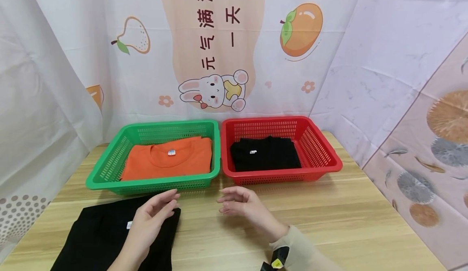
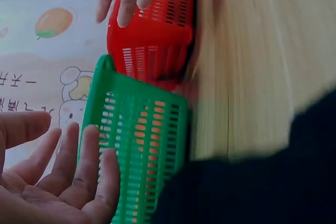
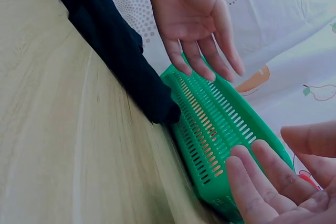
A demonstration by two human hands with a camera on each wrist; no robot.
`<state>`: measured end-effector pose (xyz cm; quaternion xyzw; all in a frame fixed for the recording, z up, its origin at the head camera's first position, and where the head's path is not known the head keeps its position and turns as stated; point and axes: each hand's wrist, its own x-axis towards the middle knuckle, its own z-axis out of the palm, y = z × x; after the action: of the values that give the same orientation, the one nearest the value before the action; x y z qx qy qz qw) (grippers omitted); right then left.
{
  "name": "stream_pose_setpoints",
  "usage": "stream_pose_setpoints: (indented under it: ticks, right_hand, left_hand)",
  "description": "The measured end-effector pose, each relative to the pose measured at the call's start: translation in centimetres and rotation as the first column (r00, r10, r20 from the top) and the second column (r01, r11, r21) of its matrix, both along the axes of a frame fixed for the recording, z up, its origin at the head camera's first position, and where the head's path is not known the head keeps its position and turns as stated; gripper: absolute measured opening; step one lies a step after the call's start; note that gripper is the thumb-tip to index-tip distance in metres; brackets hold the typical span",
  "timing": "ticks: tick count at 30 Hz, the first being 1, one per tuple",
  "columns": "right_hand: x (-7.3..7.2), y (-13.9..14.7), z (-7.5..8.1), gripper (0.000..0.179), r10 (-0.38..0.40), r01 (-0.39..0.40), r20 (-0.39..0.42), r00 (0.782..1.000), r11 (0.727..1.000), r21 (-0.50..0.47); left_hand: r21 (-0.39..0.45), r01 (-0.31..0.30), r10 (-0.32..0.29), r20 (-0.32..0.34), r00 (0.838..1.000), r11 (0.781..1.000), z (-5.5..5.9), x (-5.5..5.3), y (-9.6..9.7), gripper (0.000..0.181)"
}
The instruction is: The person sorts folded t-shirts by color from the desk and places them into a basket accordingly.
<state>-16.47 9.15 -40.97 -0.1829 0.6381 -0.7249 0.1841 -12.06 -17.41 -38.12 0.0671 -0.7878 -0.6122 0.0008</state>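
Note:
My left hand (image 1: 150,218) hovers over a folded black T-shirt (image 1: 98,230) at the front left of the table, its fingers loosely bent and holding nothing. The shirt lies flat, and a small white label shows beside my wrist. My right hand (image 1: 248,208) is over the bare wood in front of the red basket (image 1: 281,174), also holding nothing, with relaxed fingers pointing left. In that basket lies another folded black T-shirt (image 1: 270,155). A folded orange T-shirt (image 1: 172,163) sits in the green basket (image 1: 106,183), just beyond my left hand.
The two baskets stand side by side at the back of the wooden table (image 1: 351,222), their rims nearly meeting. Behind them hangs a printed white cloth (image 1: 146,80) with fruit and a rabbit. Patterned cloth (image 1: 413,149) borders the right edge.

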Motion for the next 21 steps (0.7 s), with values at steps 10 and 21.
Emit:
stream_pose_setpoints:
  ticks: [10, 21]
  right_hand:
    - [-0.1, -0.7, 0.7, 0.046, -0.003, 0.004, 0.053, 0.999, 1.000, -0.004]
    - [-0.4, -1.9, 0.8, 0.048, 0.019, -0.020, 0.054, 0.998, 1.000, 0.023]
  left_hand:
    - [-0.225, -0.004, 0.029, 0.108, 0.994, 0.974, 0.2, 0.9, -4.1, 0.052]
    - [-0.401, -0.016, 0.114, 0.223, 0.968, 0.916, 0.1, 1.4, -9.6, 0.075]
